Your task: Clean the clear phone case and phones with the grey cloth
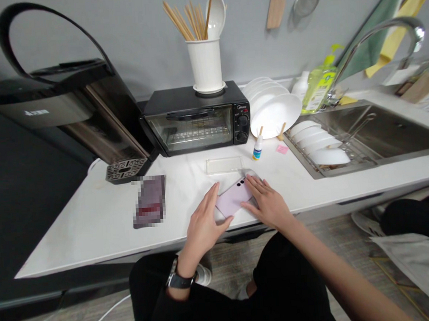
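Observation:
A lilac smartphone lies back up on the white counter, its camera lenses toward the far edge. My left hand grips its left end, thumb near the front edge and fingers along the far side. At the other end, my right hand holds it, fingers over the far corner by the lenses and thumb on the near side. Something clear and thin shows behind my right fingers; its kind is unclear. Beyond the phone are a clear rectangular tray and a small white bottle with a blue label.
A blurred-out dark flat item lies left. Behind stand a drinks machine, a toaster oven carrying a utensil pot, and racked plates. Right is a sink with bowls. The counter's front edge is close to my hands.

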Tool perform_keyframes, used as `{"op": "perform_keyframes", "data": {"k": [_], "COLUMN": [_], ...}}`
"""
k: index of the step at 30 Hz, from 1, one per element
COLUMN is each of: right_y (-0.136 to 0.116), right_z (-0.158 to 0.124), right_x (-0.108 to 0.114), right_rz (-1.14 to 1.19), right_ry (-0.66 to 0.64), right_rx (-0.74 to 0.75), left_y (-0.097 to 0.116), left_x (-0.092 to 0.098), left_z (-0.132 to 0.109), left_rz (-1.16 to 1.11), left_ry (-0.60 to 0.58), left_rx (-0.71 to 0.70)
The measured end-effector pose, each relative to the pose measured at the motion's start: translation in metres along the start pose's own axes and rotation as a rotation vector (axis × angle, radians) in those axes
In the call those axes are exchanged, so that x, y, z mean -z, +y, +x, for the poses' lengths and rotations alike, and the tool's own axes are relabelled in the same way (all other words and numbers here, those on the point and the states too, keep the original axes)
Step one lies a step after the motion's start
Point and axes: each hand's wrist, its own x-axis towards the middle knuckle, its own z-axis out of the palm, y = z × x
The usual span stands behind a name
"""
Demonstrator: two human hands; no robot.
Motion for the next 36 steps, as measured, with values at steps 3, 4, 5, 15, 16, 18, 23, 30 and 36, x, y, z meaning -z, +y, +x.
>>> {"op": "perform_keyframes", "data": {"k": [3, 4, 5, 15, 16, 18, 23, 30, 36], "right_y": [-0.034, -0.046, -0.056, -0.005, -0.013, -0.036, -0.059, 0.0, -0.063], "right_z": [0.007, 0.004, -0.002, -0.002, 0.005, 0.012, -0.012, -0.001, 0.014], "right_x": [-0.014, -0.016, -0.016, -0.002, -0.007, -0.016, -0.008, 0.003, -0.028], "right_rz": [0.081, 0.132, 0.184, 0.073, 0.089, 0.172, 0.369, 0.075, 0.166], "right_ry": [-0.045, -0.08, -0.118, -0.042, -0.04, -0.072, -0.202, -0.081, -0.097], "right_rx": [0.106, 0.163, 0.217, 0.028, 0.037, 0.103, 0.244, 0.027, 0.204], "left_y": [-0.004, -0.004, -0.005, 0.0, -0.001, -0.004, -0.004, 0.001, -0.007], "left_x": [0.0, 0.0, 0.0, 0.0, 0.0, 0.0, 0.0, 0.0, 0.0], "left_z": [-0.001, -0.002, -0.002, 0.0, 0.0, -0.001, -0.004, -0.001, -0.002], "left_rz": [-0.013, -0.021, -0.028, -0.035, -0.036, -0.044, -0.042, -0.04, -0.054], "left_ry": [-0.017, -0.025, -0.031, -0.007, -0.004, -0.012, -0.026, -0.007, -0.03], "left_rx": [0.007, 0.008, 0.008, 0.016, 0.015, 0.003, 0.012, 0.031, 0.009]}}
